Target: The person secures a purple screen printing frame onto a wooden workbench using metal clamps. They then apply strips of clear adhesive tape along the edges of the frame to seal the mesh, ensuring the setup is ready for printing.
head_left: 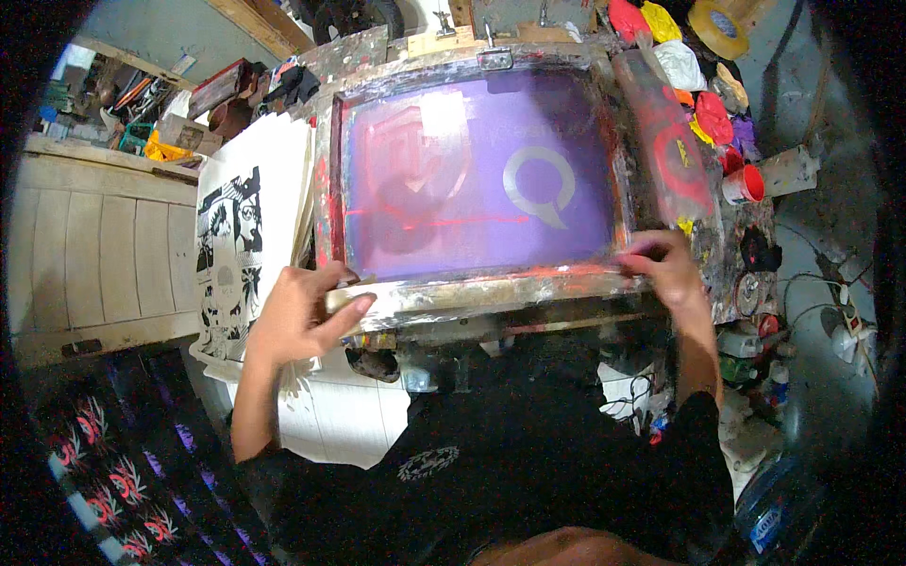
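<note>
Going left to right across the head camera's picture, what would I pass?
Wooden bench → printed sheets → left hand → purple screen → right hand → red cup

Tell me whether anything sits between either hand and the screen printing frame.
Nothing visible does. The left hand already grips the near rail of the screen printing frame at its left corner, and the right hand presses on the rail's right corner, both in direct contact.

Left hand [300,316] grips the near left corner of the screen frame [472,288]; right hand [665,264] holds its near right corner. Purple mesh [481,170] carries red ink, apparently wet. Printed sheets [247,226] lie just left.
</note>
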A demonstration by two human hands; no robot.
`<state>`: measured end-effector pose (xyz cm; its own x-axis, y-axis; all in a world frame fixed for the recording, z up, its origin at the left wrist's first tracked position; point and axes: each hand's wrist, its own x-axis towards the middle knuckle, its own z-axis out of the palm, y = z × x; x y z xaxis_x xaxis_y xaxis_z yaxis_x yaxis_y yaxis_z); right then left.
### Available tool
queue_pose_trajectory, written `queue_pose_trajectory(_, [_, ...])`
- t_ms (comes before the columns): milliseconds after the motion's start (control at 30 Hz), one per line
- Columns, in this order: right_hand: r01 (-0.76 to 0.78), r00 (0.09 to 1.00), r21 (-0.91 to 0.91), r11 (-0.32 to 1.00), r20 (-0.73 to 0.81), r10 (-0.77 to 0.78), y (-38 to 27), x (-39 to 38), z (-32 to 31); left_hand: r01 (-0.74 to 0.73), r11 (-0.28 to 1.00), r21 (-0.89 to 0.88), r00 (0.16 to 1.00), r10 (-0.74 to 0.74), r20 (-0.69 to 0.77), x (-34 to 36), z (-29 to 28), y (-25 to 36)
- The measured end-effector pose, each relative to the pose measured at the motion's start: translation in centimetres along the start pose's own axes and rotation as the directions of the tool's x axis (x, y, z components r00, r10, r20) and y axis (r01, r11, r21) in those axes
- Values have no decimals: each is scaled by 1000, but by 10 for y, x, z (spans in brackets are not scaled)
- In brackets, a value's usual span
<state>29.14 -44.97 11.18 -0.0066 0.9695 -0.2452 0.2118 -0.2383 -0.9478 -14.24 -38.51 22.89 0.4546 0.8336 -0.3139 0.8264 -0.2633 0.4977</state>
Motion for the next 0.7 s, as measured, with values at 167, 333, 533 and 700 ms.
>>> queue_pose_trajectory(167, [136, 988, 136, 981, -94, -124, 54, -49, -97, -341, 939, 51, 924, 345, -163, -2, 3, 24])
queue_pose_trajectory(333, [232, 856, 95, 968, -492, -157, 76, -144, -182, -739, 539, 405, 400, 834, -380, -34, -16, 71])
queue_pose_trajectory(533, [483, 875, 513, 710, -322, -362, 31, -190, -224, -843, 153, 516, 9, 963, -270, -91, -37, 88])
queue_pose_trajectory(700, [469, 760, 162, 868, -575, -303, 90, -152, -197, -824, 248, 508, 185, 967, -172, -130, -43, 83])
